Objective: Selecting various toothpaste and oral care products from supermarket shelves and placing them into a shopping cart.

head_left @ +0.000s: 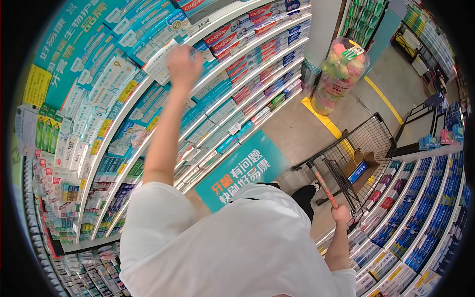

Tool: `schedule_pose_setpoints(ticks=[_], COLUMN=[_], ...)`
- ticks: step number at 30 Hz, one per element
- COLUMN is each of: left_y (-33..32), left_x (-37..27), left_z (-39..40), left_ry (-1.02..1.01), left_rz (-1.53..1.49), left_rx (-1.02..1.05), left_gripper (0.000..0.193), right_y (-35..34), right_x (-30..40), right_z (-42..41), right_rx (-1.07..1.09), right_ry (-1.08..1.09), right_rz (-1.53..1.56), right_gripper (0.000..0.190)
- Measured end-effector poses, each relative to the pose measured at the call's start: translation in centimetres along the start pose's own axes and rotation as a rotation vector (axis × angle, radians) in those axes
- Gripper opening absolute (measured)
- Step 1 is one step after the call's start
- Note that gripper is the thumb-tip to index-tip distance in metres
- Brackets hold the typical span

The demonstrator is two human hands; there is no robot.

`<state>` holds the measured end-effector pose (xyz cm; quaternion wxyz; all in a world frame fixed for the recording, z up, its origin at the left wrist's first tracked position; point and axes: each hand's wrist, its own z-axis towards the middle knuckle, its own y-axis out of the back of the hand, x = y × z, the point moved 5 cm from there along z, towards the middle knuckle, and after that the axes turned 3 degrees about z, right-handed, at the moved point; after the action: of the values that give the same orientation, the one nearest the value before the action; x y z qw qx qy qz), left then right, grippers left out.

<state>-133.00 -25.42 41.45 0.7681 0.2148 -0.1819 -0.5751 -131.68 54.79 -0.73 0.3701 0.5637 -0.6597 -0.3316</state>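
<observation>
My left hand [184, 67] is raised at the toothpaste shelf, blurred, beside a white paper tag with print [157, 65] at the shelf's edge. Whether its fingers grip the tag or a box cannot be told. Teal toothpaste boxes [156, 37] lie stacked behind it, with red Colgate boxes [226, 39] to their right. My right hand [340, 214] is closed around the end of the patterned handle [326, 190] of a black wire shopping cart [371, 130]. In the cart lies an open brown cardboard box [365, 169] with a blue and white package [358, 172] in it.
Curved-looking shelves [404, 219] with blue packages stand at the right. A clear cylindrical bin of colourful items [339, 78] stands on the floor past the shelf end, by yellow floor lines [324, 120]. A teal floor sticker [243, 169] lies between shelf and cart.
</observation>
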Motion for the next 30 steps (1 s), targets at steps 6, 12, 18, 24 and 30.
schedule_pose_setpoints(ticks=[6, 12, 18, 24, 30], left_y=[4.5, 4.5, 3.8, 7.3, -1.7], left_x=[12.7, 13.8, 12.9, 5.5, -13.7], left_z=[9.3, 9.7, 11.0, 14.5, 8.3], left_ry=[0.162, 0.119, 0.086, 0.176, 0.008], left_rz=[0.596, 0.590, 0.520, 0.544, -0.630], left_rx=[0.274, 0.449, 0.694, 0.404, 0.529], left_gripper=[0.058, 0.073, 0.071, 0.067, 0.061], right_y=[-1.9, -3.8, -2.9, -5.9, -7.1], right_x=[2.8, 4.7, 7.4, 7.5, 9.3], right_z=[-2.3, -4.1, -7.3, -7.1, -9.0], right_rx=[-0.006, 0.019, 0.060, 0.016, 0.024], right_ry=[-0.002, 0.006, -0.028, -0.007, -0.031], right_rz=[0.043, 0.029, 0.017, 0.065, 0.125], right_gripper=[0.033, 0.037, 0.037, 0.040, 0.035])
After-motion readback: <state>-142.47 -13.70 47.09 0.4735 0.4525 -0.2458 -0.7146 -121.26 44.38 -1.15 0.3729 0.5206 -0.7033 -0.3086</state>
